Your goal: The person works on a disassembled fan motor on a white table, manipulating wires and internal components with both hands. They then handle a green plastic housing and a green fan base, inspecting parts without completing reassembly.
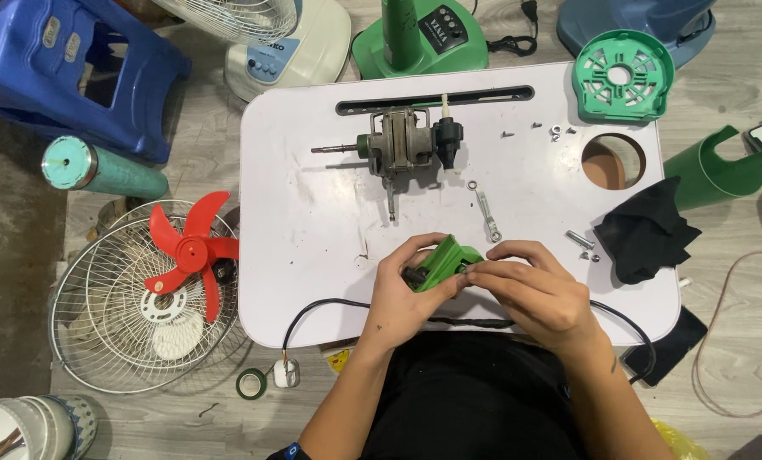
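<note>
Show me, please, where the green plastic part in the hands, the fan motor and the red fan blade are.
green plastic part [445,260], head view, on its top face between both hands
fan motor [398,143], head view, on its metal body
red fan blade [191,253], head view, on its hub

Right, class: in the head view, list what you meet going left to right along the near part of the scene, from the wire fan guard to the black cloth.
Wire fan guard → red fan blade → left hand → green plastic part → right hand → black cloth.
</note>
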